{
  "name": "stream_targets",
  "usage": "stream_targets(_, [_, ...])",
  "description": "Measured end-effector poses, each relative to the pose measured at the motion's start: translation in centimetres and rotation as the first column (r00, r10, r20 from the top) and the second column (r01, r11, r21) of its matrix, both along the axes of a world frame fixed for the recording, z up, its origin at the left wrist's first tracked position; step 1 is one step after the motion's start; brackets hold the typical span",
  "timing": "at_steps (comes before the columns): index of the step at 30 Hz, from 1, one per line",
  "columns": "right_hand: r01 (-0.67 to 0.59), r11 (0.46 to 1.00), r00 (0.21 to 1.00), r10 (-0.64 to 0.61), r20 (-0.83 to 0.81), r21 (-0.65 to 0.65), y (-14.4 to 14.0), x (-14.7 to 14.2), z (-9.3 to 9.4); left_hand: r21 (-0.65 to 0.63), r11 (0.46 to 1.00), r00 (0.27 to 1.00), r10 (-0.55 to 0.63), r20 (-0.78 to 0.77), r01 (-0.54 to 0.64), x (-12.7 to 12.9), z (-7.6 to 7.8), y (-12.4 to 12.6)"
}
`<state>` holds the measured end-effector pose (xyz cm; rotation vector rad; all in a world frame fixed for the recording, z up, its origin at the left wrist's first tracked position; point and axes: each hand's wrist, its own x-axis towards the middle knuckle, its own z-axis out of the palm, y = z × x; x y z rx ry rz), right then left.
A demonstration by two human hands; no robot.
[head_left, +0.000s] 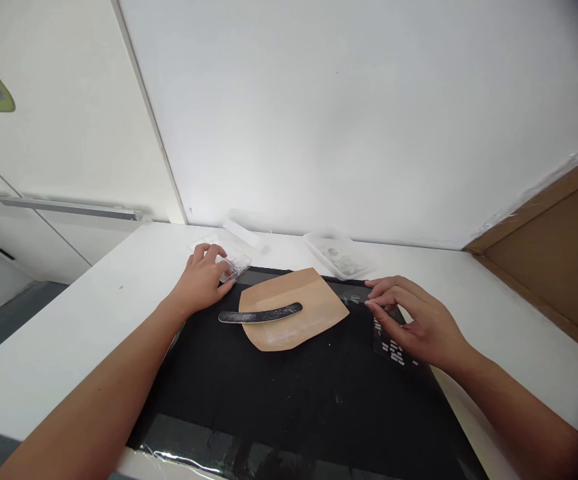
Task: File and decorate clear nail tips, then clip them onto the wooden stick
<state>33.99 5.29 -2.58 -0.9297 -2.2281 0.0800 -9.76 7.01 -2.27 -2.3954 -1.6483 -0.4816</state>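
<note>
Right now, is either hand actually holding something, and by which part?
Nothing is clearly lifted. The left hand rests its fingertips on a clear plastic box at its near edge. The right hand pinches something tiny above the black mat; too small to identify.

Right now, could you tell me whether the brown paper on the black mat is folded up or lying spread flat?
Spread flat: the brown paper lies open on the black mat, with a dark curved file resting across it.

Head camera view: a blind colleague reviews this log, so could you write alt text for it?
Two bare hands rest on a black mat on a white table: the left hand touches a clear plastic box, the right hand pinches something small. Between them a dark curved nail file lies on tan paper.
</note>
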Motion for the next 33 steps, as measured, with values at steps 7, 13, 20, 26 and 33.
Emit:
stream_targets(7, [-0.001, 1.000, 1.000, 0.001, -0.010, -0.025, -0.1, -0.1, 0.1, -0.050, 0.998, 1.000, -0.027, -0.007, 0.027, -0.1, -0.1, 0.0])
stream_targets(13, [0.002, 0.999, 1.000, -0.002, -0.014, -0.032, 0.0, -0.1, -0.1, -0.101, 0.993, 0.997, -0.063, -0.054, 0.058, 0.2, 0.5, -0.3])
stream_targets(20, [0.001, 1.000, 1.000, -0.001, -0.005, -0.025, 0.1, 0.0, -0.2, -0.109, 0.991, 0.993, -0.085, -0.077, 0.076, 0.6, 0.5, -0.4])
stream_targets(26, [0.004, 1.000, 1.000, -0.004, -0.008, -0.031, 0.2, 0.0, -0.2, -0.151, 0.984, 0.991, -0.107, -0.076, 0.094, 0.9, 0.0, -0.5])
stream_targets(33, [0.010, 0.999, 1.000, -0.011, -0.017, -0.042, 0.1, -0.1, -0.1, -0.130, 0.986, 0.992, -0.114, -0.051, 0.106, 0.8, 0.1, -0.5])
